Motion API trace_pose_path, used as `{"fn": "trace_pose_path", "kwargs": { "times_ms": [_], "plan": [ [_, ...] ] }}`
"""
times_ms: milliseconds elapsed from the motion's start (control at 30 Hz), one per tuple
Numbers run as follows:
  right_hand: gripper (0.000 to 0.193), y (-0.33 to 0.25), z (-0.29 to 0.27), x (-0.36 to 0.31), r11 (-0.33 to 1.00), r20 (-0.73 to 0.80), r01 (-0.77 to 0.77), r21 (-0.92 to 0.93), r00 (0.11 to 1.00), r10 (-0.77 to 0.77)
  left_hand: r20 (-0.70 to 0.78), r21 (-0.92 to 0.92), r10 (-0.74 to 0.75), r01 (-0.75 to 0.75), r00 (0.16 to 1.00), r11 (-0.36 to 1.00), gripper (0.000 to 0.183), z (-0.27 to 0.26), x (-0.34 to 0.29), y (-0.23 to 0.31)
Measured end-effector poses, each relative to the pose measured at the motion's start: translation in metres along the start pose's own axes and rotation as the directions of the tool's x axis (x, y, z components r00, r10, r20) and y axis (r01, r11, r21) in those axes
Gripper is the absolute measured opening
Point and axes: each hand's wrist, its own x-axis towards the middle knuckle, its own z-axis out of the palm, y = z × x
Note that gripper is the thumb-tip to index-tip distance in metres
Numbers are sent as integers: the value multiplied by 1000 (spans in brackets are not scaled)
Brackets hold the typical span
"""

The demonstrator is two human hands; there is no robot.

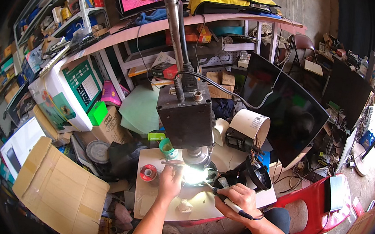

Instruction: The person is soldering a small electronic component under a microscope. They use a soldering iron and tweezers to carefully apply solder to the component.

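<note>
My right hand (238, 200) is closed round a soldering iron (233, 206) with a white handle and a black cord. Its tip points left into a bright glare under the black microscope (183, 115). On the other side of the glare, my left hand (171, 181) pinches thin metal tweezers (167, 163), whose back end sticks out to the left. The work under the light is washed out; only a dark edge shows. A red spool of solder (148, 173) sits beside my left hand. Below the glare lies a crumpled white tissue (184, 205).
The white worktop (165, 210) also carries a green tub (166, 147) and a black round housing with wires (256, 173). Behind them stand a large dark screen (283, 108) and a white cylinder (250, 124). An opened cardboard box (60, 190) is at left, a red stool (296, 208) at right.
</note>
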Motion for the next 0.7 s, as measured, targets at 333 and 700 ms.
{"fn": "trace_pose_path", "kwargs": {
  "times_ms": [333,700],
  "plan": [
    [18,-1,0,1,1000,-2,13,-11,1000,-13,14,-22,-2,2,1000,1000,16,0,0,-1],
    [18,0,-1,0,1000,6,6,-10,1000,-6,79,33,-49,47,996,998,17,-6,0,-6]
  ]
}}
